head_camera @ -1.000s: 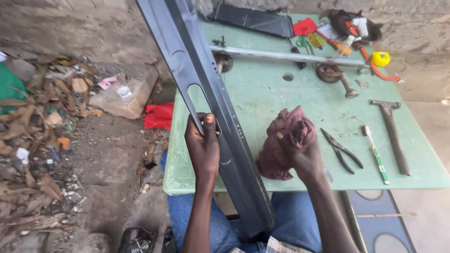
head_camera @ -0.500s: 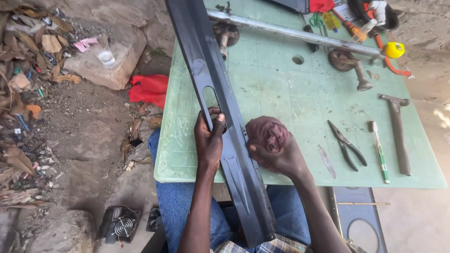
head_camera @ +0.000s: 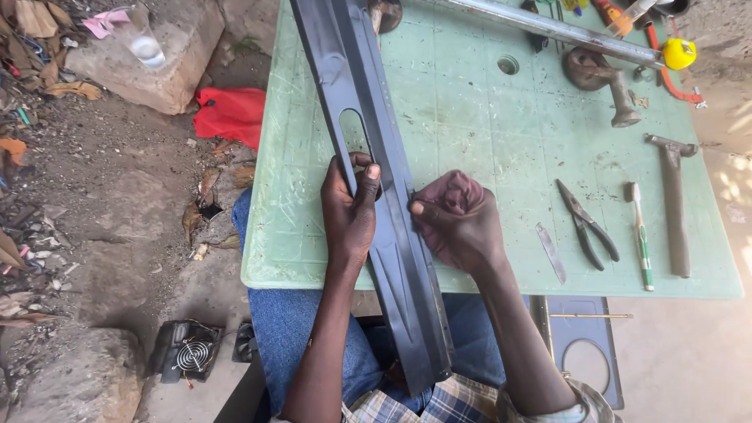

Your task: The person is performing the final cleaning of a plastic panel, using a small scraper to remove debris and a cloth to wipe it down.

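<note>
A long dark metal panel (head_camera: 352, 86) with a slot cut in it lies slanted over the pale green table (head_camera: 478, 149) and reaches down past my lap. My left hand (head_camera: 350, 211) grips the panel, its fingers hooked through the lower end of the slot. A bunched maroon rag (head_camera: 453, 194) fills my right hand (head_camera: 458, 227), which presses it against the panel's right edge.
On the table's right side lie pliers (head_camera: 587, 225), a green-handled toothbrush (head_camera: 640, 235), a hammer (head_camera: 674, 200), a small flat blade (head_camera: 551, 252), a metal pipe (head_camera: 560, 31) and a yellow ball (head_camera: 678, 53). On the dirt at left: red cloth (head_camera: 231, 113), stone block (head_camera: 149, 59), small fan (head_camera: 186, 352).
My right hand with the rag has come down and left across the table to the panel's right edge. The view has shifted closer over the table.
</note>
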